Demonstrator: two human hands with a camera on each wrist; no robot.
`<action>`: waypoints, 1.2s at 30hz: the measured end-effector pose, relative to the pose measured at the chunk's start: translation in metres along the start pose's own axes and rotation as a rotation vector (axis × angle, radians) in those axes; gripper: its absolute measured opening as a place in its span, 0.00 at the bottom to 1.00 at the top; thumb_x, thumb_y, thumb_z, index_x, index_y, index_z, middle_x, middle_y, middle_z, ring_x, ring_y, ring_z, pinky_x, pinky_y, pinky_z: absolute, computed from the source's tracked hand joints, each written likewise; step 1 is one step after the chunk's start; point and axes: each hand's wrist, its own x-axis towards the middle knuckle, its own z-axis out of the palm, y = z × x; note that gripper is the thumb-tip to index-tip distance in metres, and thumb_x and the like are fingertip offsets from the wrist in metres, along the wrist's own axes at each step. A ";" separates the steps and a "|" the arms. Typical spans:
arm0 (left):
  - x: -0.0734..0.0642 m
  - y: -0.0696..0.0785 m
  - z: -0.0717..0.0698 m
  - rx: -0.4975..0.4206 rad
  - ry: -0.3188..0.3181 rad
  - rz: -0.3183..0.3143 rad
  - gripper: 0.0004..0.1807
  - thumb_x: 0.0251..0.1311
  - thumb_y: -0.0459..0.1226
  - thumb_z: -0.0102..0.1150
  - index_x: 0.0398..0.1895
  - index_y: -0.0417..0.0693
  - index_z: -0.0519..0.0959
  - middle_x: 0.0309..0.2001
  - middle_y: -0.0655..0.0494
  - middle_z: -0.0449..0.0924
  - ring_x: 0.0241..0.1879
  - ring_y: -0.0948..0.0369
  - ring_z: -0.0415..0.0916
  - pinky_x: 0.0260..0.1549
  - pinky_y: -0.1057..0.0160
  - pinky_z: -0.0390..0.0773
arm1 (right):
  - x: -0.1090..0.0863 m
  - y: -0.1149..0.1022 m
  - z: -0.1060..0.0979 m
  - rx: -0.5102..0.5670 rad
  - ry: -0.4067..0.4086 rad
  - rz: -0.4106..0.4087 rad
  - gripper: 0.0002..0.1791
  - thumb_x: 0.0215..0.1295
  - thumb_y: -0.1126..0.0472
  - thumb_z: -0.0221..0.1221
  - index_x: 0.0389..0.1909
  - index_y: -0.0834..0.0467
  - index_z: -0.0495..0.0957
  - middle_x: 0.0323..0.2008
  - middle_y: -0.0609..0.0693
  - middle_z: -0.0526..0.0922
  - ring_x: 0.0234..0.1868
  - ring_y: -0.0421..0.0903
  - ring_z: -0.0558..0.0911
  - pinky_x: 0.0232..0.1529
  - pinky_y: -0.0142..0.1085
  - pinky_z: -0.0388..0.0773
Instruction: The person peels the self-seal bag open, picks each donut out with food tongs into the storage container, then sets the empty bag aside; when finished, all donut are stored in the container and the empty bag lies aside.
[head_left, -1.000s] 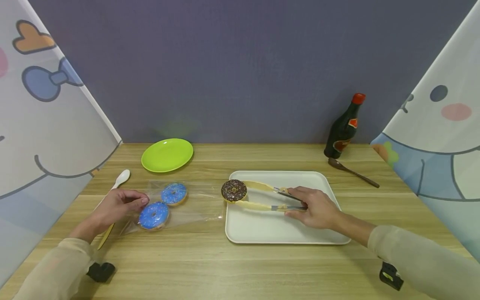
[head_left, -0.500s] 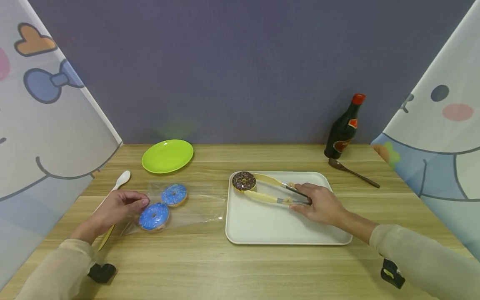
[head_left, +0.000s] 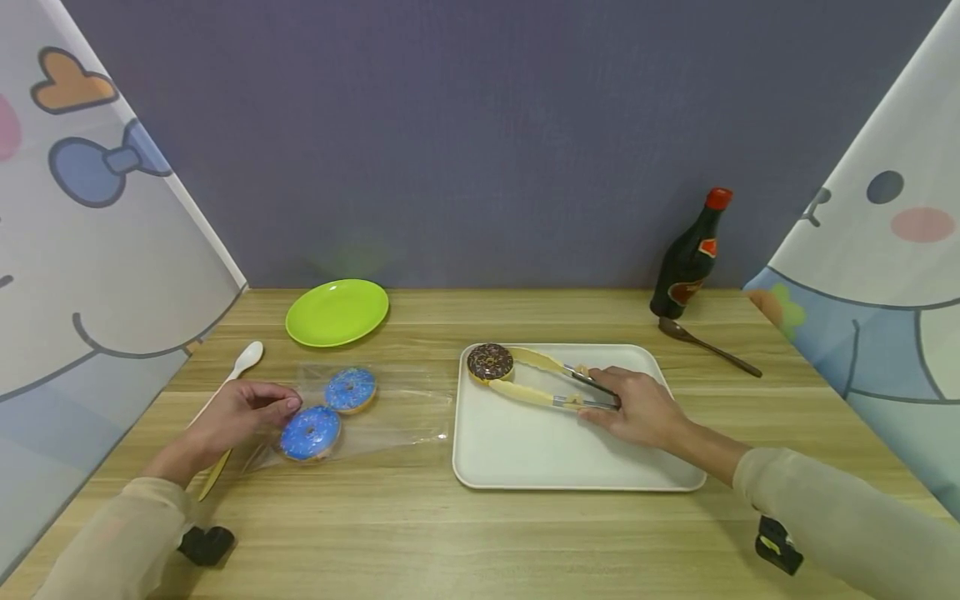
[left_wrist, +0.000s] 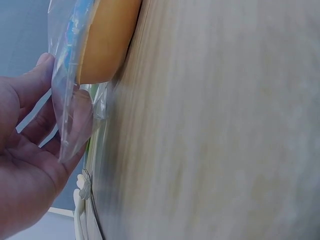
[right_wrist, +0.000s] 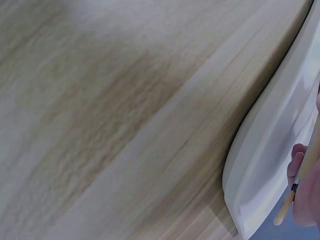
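My left hand [head_left: 236, 417] pinches the left end of a clear plastic bag [head_left: 408, 421], its thumb on the film in the left wrist view. Two blue-iced toy doughnuts lie inside, a near one [head_left: 309, 433] and a far one [head_left: 350, 390]. In the right hand [head_left: 637, 408] I grip tongs [head_left: 528, 394] with pale yellow arms. Between the tong tips is a chocolate-iced doughnut [head_left: 491, 362] with sprinkles, at the back left corner of the white tray [head_left: 570, 462]. Whether the tips still squeeze it I cannot tell. The right wrist view catches only part of that hand and the tray's rim [right_wrist: 250, 145].
A green plate [head_left: 337, 313] lies behind the bag. To the left is a white spoon [head_left: 246, 358], with a yellow handle end [head_left: 215, 477] showing below my wrist. At the back right stands a dark bottle [head_left: 682, 267] with a red cap, near a brown wooden spoon [head_left: 708, 345].
My right hand has shifted right and slightly back with the tongs, bringing the chocolate doughnut from the tray's left edge to its back left corner. The left hand keeps its place.
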 end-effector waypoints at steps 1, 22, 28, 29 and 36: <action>0.000 0.000 0.000 0.000 0.000 0.000 0.15 0.64 0.34 0.58 0.43 0.26 0.79 0.37 0.48 0.82 0.32 0.62 0.79 0.32 0.62 0.81 | 0.000 0.000 0.000 0.001 -0.002 0.003 0.32 0.52 0.46 0.69 0.52 0.65 0.78 0.39 0.52 0.82 0.33 0.47 0.80 0.33 0.43 0.77; 0.000 -0.003 0.000 0.005 0.007 0.024 0.14 0.64 0.33 0.58 0.43 0.25 0.78 0.37 0.45 0.82 0.32 0.63 0.80 0.32 0.63 0.81 | -0.006 0.001 -0.004 0.017 -0.008 0.035 0.35 0.49 0.47 0.70 0.53 0.67 0.77 0.42 0.55 0.82 0.43 0.53 0.81 0.41 0.47 0.77; 0.000 -0.003 0.001 -0.008 0.006 0.030 0.14 0.64 0.33 0.58 0.43 0.24 0.78 0.36 0.47 0.82 0.32 0.63 0.80 0.31 0.63 0.81 | -0.018 0.005 -0.014 -0.006 0.011 0.005 0.34 0.48 0.48 0.71 0.51 0.68 0.78 0.39 0.54 0.82 0.35 0.48 0.81 0.33 0.43 0.77; 0.000 -0.003 0.001 -0.009 0.006 0.030 0.14 0.64 0.33 0.58 0.43 0.24 0.78 0.36 0.47 0.82 0.32 0.63 0.80 0.32 0.63 0.81 | -0.021 0.006 -0.016 -0.011 0.013 -0.004 0.33 0.48 0.49 0.71 0.50 0.67 0.79 0.38 0.53 0.82 0.32 0.45 0.79 0.30 0.40 0.76; 0.000 -0.005 0.000 -0.017 0.007 0.035 0.14 0.63 0.31 0.58 0.42 0.22 0.77 0.35 0.50 0.83 0.32 0.64 0.80 0.32 0.64 0.81 | -0.037 0.004 -0.027 -0.005 0.033 -0.065 0.30 0.47 0.51 0.72 0.48 0.68 0.80 0.35 0.50 0.82 0.24 0.35 0.68 0.23 0.30 0.67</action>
